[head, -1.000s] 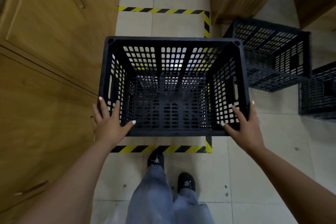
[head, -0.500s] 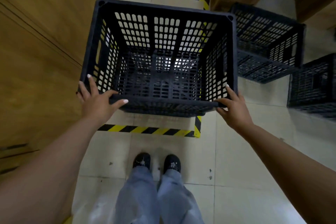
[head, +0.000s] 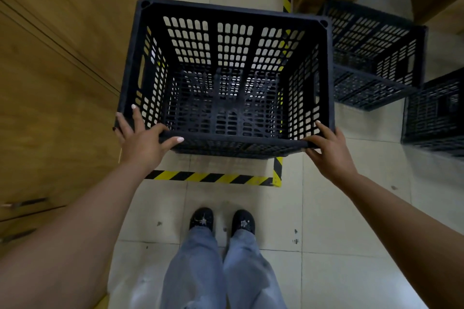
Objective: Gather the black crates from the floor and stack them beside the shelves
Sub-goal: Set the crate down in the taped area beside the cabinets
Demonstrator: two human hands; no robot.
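Tiled floor (head: 339, 208), crate (head: 226, 138) covering tape (head: 213, 178)

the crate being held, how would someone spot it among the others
Find the yellow-black floor tape beside the wooden cabinets. The held crate sits inside it, upright and open-topped, left hand and right hand gripping its near corners. The other crates stand untouched at right.

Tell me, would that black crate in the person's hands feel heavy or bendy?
Probably light: the black crate is empty and mostly holes. Likely stiff, with thick rims. The left hand and right hand grip only corners.
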